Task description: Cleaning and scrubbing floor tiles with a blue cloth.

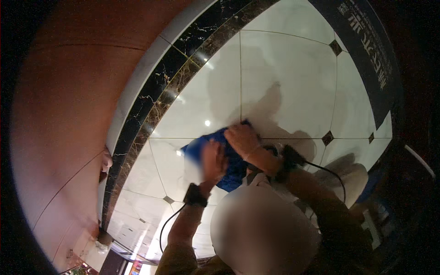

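Observation:
A dark blue cloth (233, 172) lies bunched on the pale, glossy floor tiles (285, 68). On its upper part is my right hand (244, 139), its fingers bent over the fabric near the far edge. My left hand (213, 161) is over the cloth's left side; blur covers part of this hand, so its grip is unclear. A black device (196, 195) is strapped around my left wrist, with a thin cable running from it. Another dark band (288, 161) with a cable sits on my right wrist.
To the left stands a reddish-brown panelled surface (79, 96), with a black marble border (156, 77) along its foot. A dark mat (373, 58) bearing writing lies at the upper right. A light-coloured shoe (347, 178) appears on the right.

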The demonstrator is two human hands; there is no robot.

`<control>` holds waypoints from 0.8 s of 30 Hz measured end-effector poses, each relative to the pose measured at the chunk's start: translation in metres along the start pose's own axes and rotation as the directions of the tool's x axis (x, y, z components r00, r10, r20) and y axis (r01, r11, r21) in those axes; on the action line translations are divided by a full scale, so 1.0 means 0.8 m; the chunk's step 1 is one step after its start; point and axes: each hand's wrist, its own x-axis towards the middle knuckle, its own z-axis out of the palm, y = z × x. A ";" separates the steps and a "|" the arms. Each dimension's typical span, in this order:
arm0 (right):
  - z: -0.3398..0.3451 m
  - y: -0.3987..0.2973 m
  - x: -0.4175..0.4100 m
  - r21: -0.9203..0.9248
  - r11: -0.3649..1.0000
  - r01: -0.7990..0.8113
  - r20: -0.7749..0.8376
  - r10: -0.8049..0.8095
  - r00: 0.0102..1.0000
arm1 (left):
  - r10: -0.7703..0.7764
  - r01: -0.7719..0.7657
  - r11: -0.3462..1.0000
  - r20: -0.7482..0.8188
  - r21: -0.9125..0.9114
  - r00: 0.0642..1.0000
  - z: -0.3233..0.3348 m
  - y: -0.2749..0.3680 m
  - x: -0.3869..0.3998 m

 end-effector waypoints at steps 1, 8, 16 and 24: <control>-0.002 0.022 -0.016 -0.033 0.996 -0.081 0.104 0.083 0.991 | 0.027 -0.025 1.000 0.083 -0.014 0.996 0.010 0.021 0.020; 0.016 0.153 -0.144 -0.263 0.900 -0.347 -0.069 0.341 0.937 | 0.136 -0.136 0.990 0.332 -0.024 0.933 0.011 0.092 0.077; 0.001 0.048 -0.031 0.049 0.974 -0.222 -0.281 0.227 0.932 | 0.029 -0.053 0.994 0.236 0.097 0.971 -0.028 0.057 0.108; 0.014 0.057 -0.085 0.147 0.964 -0.222 -0.327 0.259 0.909 | -0.020 -0.024 0.978 0.211 0.208 0.977 -0.017 0.082 0.073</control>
